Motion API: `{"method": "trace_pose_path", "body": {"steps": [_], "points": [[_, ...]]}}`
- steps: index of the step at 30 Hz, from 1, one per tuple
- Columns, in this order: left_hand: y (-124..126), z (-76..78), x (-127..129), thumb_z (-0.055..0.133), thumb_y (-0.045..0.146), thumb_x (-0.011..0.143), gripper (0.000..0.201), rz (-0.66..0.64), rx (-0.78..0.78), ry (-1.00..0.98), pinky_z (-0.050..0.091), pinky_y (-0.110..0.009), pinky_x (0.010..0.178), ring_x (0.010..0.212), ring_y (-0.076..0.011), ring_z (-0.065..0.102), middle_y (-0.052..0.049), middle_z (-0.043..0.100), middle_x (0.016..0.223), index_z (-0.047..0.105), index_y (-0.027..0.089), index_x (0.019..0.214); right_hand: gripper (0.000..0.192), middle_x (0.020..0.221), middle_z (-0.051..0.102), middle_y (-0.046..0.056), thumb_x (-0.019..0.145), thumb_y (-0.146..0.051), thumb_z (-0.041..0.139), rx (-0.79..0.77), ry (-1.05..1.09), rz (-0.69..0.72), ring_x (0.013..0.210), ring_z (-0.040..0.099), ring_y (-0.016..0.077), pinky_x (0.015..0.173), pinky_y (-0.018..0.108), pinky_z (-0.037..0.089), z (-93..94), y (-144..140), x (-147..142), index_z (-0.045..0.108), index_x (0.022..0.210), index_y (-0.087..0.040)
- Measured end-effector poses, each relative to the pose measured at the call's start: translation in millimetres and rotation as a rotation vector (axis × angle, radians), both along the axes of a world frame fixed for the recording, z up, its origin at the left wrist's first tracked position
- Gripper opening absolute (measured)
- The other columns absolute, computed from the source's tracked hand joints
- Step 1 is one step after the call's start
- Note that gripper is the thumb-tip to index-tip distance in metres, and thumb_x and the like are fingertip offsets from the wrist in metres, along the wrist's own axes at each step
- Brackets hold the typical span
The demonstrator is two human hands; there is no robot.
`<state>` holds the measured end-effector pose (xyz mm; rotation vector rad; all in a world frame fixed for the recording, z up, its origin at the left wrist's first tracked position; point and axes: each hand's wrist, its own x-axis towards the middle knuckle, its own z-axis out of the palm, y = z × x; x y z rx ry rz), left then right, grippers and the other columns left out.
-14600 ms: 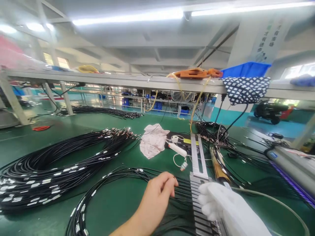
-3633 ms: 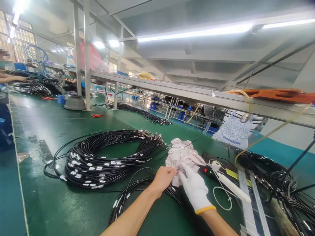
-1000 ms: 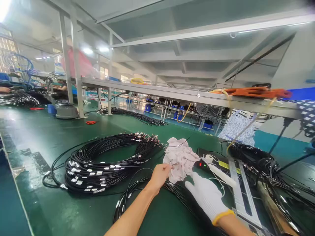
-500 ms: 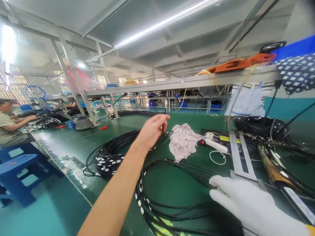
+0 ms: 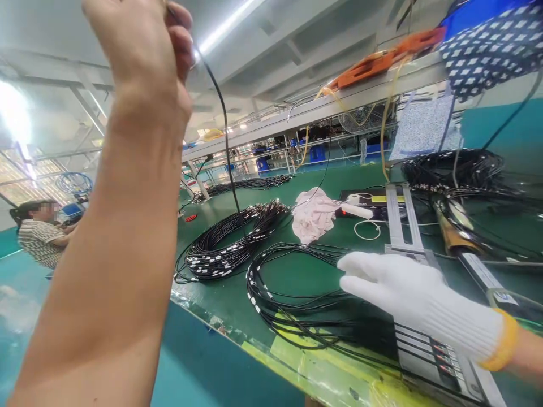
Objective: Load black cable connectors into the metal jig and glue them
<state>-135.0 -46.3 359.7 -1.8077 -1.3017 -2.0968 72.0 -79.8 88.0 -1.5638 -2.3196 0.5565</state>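
High at the upper left, my bare left hand is closed around a black cable, partly cut off by the frame's top. The cable hangs from my fingers down towards a thick coil of black cables with white tags. My right hand, in a white knitted glove, has thumb and fingers stretched out with a gap between them. It lies over a metal fixture where several black cables are laid side by side. A looser loop of black tagged cables runs from there across the green table.
A pale pink cloth lies beyond the loop, beside a black box with a white-handled tool. A metal frame and another cable coil are to the right. A shelf rail crosses above. Someone sits at far left.
My left hand has risen up and left, drawing the black cable upward from the coil. The right hand remains over the fixture, while the view has tilted and shifted.
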Motion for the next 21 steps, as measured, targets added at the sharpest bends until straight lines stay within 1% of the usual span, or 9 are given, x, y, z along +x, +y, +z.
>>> {"method": "trace_pose_path", "body": {"steps": [2,3,6,8,11,14,17,19,21], "points": [[-0.1,12.6,3.5,0.024,0.022,0.114,0.021,0.008,0.038,-0.045,0.022,-0.013,0.051,0.061,0.0039,0.042,0.006,0.035,0.082,0.042,0.011,0.11,0.023,0.105,0.077,0.0,0.087,-0.037,0.057,-0.075,0.016,0.033,0.094,0.07,0.0251,0.072,0.031,0.046,6.6,-2.3,-17.7,0.073,0.102,-0.033],[0.2,16.9,4.3,0.027,0.022,0.114,0.02,0.005,0.04,-0.037,0.023,-0.013,0.051,0.061,0.0037,0.043,0.007,0.035,0.081,0.042,0.014,0.103,0.024,0.102,0.077,0.001,0.087,-0.037,0.055,-0.067,0.021,0.075,0.091,0.069,0.0247,0.07,0.031,0.045,8.4,-1.3,-27.9,0.073,0.103,-0.031],[0.0,22.6,3.9,0.034,0.021,0.112,0.03,-0.026,0.077,0.019,0.028,-0.012,0.051,0.064,0.0034,0.047,0.008,0.039,0.079,0.035,0.021,0.082,0.029,0.091,0.075,0.004,0.088,-0.041,0.054,0.028,0.035,0.181,0.083,0.067,0.0221,0.066,0.028,0.041,8.6,6.6,-59.7,0.073,0.104,-0.025],[-0.5,22.5,-0.3,0.035,0.019,0.112,0.036,0.023,0.097,0.048,0.029,-0.012,0.049,0.062,0.0026,0.047,0.008,0.04,0.077,0.03,0.023,0.077,0.028,0.089,0.074,0.004,0.089,-0.042,0.055,0.059,0.043,0.214,0.081,0.066,0.0206,0.065,0.026,0.04,3.8,10.4,-77.3,0.072,0.101,-0.024],[3.1,19.0,-17.9,0.035,0.015,0.111,0.035,0.157,0.104,0.096,0.028,-0.017,0.046,0.056,-0.0016,0.042,0.009,0.04,0.07,0.029,0.026,0.078,0.023,0.086,0.072,0.006,0.09,-0.04,0.057,0.111,0.022,0.248,0.081,0.066,0.0219,0.065,0.028,0.04,-15.0,3.6,-91.3,0.071,0.091,-0.022],[15.4,11.1,-47.2,0.04,0.021,0.111,0.019,0.239,0.1,0.138,0.028,-0.021,0.048,0.053,-0.0035,0.042,0.009,0.048,0.074,0.036,0.025,0.092,0.015,0.08,0.069,0.009,0.088,-0.032,0.06,0.155,-0.045,0.277,0.078,0.066,0.0246,0.065,0.031,0.041,-46.8,-16.4,-90.4,0.068,0.082,-0.02],[29.3,-0.1,-73.6,0.039,0.023,0.111,0.006,0.376,0.055,0.148,0.029,-0.019,0.05,0.056,-0.0017,0.045,0.009,0.05,0.08,0.038,0.021,0.106,0.008,0.078,0.068,0.011,0.081,-0.016,0.064,0.248,-0.293,0.354,0.077,0.068,0.0285,0.065,0.033,0.043,-72.1,-32.7,-82.9,0.065,0.074,-0.019],[33.5,-6.4,-81.7,0.033,0.017,0.112,0.005,0.437,0.023,0.116,0.032,-0.017,0.055,0.058,-0.0006,0.046,0.008,0.052,0.083,0.036,0.018,0.108,0.009,0.077,0.067,0.012,0.083,-0.013,0.061,0.305,-0.379,0.372,0.077,0.068,0.0299,0.067,0.035,0.044,-72.8,-34.5,-81.2,0.066,0.077,-0.018],[31.5,-9.8,-81.1,0.027,0.016,0.113,0.009,0.443,0.015,0.055,0.034,-0.017,0.065,0.062,0.0003,0.049,0.006,0.054,0.087,0.034,0.015,0.109,0.014,0.082,0.069,0.013,0.091,-0.018,0.054,0.274,-0.309,0.32,0.082,0.069,0.0301,0.07,0.035,0.044,-59.3,-28.6,-85.6,0.067,0.087,-0.018]]}}
